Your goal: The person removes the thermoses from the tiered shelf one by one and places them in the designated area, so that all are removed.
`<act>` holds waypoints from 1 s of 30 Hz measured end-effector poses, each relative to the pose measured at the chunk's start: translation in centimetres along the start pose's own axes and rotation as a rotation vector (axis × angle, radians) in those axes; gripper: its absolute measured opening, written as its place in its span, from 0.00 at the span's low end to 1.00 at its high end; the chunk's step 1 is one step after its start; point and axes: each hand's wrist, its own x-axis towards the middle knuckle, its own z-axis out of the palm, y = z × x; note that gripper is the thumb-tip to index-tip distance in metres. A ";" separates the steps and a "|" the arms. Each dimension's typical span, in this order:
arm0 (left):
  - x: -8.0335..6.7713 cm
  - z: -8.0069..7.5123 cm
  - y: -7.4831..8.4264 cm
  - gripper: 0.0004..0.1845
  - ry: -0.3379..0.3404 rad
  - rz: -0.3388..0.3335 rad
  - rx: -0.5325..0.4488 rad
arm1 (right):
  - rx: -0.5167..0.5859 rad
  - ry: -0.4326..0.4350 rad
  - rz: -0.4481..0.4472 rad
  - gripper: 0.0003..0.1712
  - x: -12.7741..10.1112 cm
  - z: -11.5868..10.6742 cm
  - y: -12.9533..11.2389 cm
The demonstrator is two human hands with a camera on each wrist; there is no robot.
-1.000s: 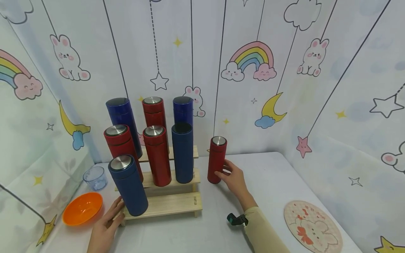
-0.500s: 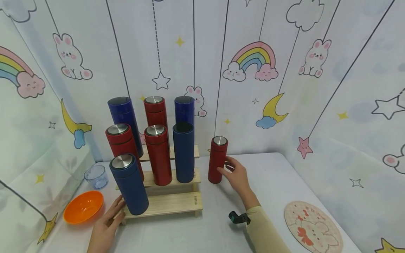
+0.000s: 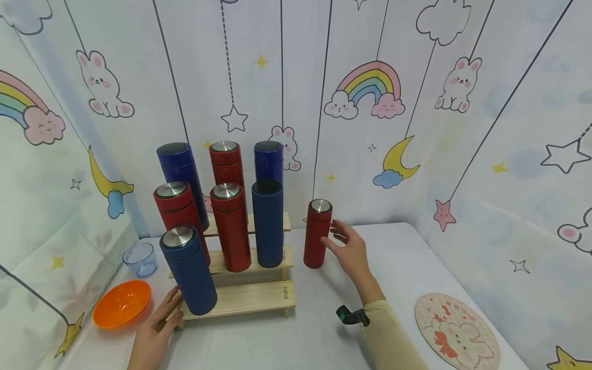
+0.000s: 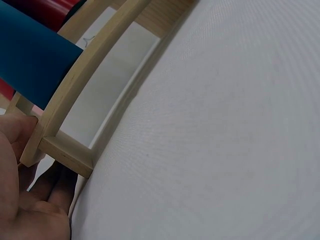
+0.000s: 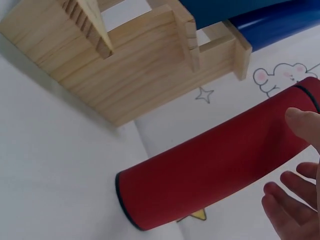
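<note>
Red flask (image 3: 317,234) upright — right hand (image 3: 352,250) fingers (image 5: 306,126) spread beside it, gripping nothing

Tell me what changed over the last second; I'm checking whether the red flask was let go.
The right hand has let go of the red flask on the table: it moved up and back to the right, fingers spread, thumb tip still near or at the flask. The flask stands upright in the same spot. The left hand still rests at the wooden rack; the flasks there are unmoved.
</note>
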 end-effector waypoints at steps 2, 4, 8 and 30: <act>0.0 0.0 0.0 0.36 0.000 0.002 -0.004 | 0.000 0.013 -0.009 0.36 0.1 -0.2 -0.2; 0.0 0.0 0.0 0.36 0.003 0.004 -0.007 | 0.000 0.022 -0.019 0.35 0.2 -0.4 -0.5; 0.0 0.0 -0.1 0.36 0.005 0.005 -0.002 | -0.003 0.033 -0.023 0.35 0.3 -0.8 -1.1; -0.1 0.1 0.0 0.34 0.017 0.027 0.003 | -0.028 0.077 -0.109 0.35 0.4 -2.0 -4.5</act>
